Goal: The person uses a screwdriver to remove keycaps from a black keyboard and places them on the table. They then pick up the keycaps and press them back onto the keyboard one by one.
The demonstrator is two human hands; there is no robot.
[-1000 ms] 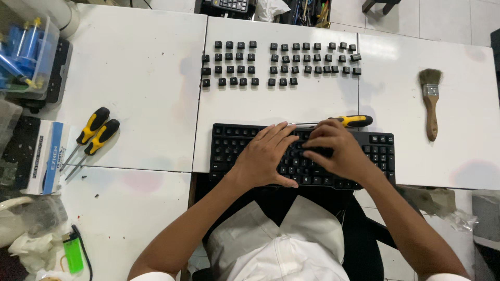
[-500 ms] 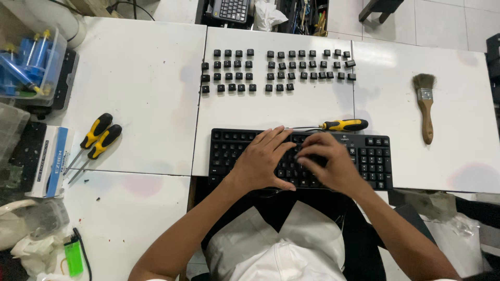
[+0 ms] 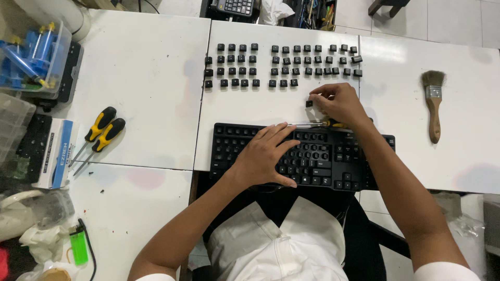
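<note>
Black plastic keycap (image 3: pixel 309 103) is being pinched by the right hand (image 3: pixel 341 104) near the far keycap rows (image 3: pixel 281 65), while the flat, released left hand (image 3: pixel 265 156) is steadying the black keyboard (image 3: pixel 234 151).

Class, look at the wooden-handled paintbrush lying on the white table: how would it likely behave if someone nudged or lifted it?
The paintbrush lies flat, and its handle looks flattened rather than round, so a nudge would probably slide it, not roll it. The bristles splay slightly and would likely bend, while the wooden handle should stay stiff. It looks light for its size, so one hand should lift it easily.
</note>
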